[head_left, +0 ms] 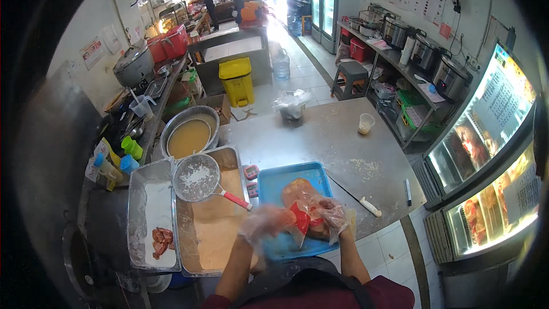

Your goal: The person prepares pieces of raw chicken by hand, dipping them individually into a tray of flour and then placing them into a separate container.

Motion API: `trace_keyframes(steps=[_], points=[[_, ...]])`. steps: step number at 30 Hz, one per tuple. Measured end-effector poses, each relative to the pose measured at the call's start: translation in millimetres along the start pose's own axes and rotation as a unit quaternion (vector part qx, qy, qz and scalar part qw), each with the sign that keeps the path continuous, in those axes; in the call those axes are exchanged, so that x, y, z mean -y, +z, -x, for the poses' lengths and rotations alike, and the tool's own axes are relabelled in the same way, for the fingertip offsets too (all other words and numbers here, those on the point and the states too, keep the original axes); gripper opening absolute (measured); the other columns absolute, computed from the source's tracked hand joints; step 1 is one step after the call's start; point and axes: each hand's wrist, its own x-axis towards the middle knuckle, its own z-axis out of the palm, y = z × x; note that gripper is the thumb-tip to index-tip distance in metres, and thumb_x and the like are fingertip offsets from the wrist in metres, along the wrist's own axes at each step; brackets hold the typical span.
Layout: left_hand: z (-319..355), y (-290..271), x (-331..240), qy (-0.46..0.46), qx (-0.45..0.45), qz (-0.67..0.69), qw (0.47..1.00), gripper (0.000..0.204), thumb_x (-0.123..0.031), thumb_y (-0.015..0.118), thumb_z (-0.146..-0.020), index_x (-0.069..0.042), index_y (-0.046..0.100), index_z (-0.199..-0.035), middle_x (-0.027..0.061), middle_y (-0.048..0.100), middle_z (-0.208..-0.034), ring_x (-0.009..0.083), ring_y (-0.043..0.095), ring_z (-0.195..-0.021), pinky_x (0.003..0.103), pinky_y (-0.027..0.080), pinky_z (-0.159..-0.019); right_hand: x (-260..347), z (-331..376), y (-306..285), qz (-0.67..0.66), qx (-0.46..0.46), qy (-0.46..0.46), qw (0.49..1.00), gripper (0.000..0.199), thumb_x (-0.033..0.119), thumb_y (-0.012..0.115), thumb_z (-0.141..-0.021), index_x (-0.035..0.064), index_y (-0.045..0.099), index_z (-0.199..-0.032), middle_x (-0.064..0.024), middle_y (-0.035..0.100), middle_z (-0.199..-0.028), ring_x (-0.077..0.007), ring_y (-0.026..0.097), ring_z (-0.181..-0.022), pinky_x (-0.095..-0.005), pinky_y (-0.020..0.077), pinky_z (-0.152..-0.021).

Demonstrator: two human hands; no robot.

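Observation:
A clear plastic bag of raw meat (pixel 303 194) with red patches on it lies in a blue tray (pixel 269 180) on the steel table in front of me. My right hand (pixel 333 217), in a thin clear glove, is closed on the bag's right side. My left hand (pixel 264 223), also gloved, is at the bag's left, over the tray's near left edge. Motion smears its fingers, so whether it holds the bag is unclear. Left of the tray, a strainer (pixel 197 177) with a red handle rests across a pan of tan powder (pixel 217 229), white clumps in its mesh.
A pan of white flour (pixel 150 194) with dark red meat pieces stands far left, beyond it a pot of brownish liquid (pixel 190 137). A long thin tool (pixel 370 207) with a white handle, a marker (pixel 408 192) and a plastic cup (pixel 366 123) lie right. Lit display fridges (pixel 474 131) flank the right side.

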Motion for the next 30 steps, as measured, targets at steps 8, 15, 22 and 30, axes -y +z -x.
trace_keyframes(steps=[8,15,22,30], points=[[148.6,-50.7,-35.5,0.109,-0.341,0.213,0.909,0.041,-0.022,0.075,-0.075,0.004,0.062,-0.105,0.0151,0.066,-0.108,0.0166,0.062,-0.074,0.03,0.051,-0.061,20.4,0.5,1.7,0.284,0.127,0.082,0.947,0.043,0.039,0.073,-0.074,0.0047,0.072,-0.1,-0.0169,0.071,-0.098,-0.0282,0.068,-0.091,-0.0382,0.0517,-0.079],[299.4,-196.6,101.2,0.103,-0.614,0.147,0.768,0.039,-0.028,0.07,-0.082,-0.001,0.061,-0.108,0.0105,0.065,-0.105,0.0174,0.062,-0.082,0.032,0.052,-0.07,-58.5,-8.9,17.8,0.263,0.108,0.019,0.959,0.034,0.037,0.066,-0.078,0.0051,0.072,-0.088,-0.0164,0.071,-0.087,-0.0322,0.068,-0.085,-0.0408,0.0511,-0.079],[415.8,-330.8,233.4,0.027,-0.713,0.156,0.683,0.039,-0.035,0.064,-0.085,-0.004,0.062,-0.108,0.0104,0.066,-0.104,0.0205,0.063,-0.086,0.036,0.052,-0.073,-31.6,0.3,19.8,0.296,0.121,-0.019,0.947,0.027,0.031,0.064,-0.075,0.006,0.071,-0.08,-0.0165,0.07,-0.083,-0.032,0.068,-0.083,-0.0419,0.0512,-0.078],[430.1,-379.3,279.3,-0.064,-0.707,0.165,0.685,0.041,-0.043,0.056,-0.088,-0.008,0.063,-0.109,0.0104,0.066,-0.104,0.0241,0.064,-0.09,0.041,0.052,-0.076,87.5,-52.9,71.7,0.443,0.108,-0.295,0.84,0.019,0.025,0.062,-0.071,0.0071,0.069,-0.072,-0.0165,0.068,-0.078,-0.0318,0.068,-0.08,-0.0432,0.0512,-0.077]])
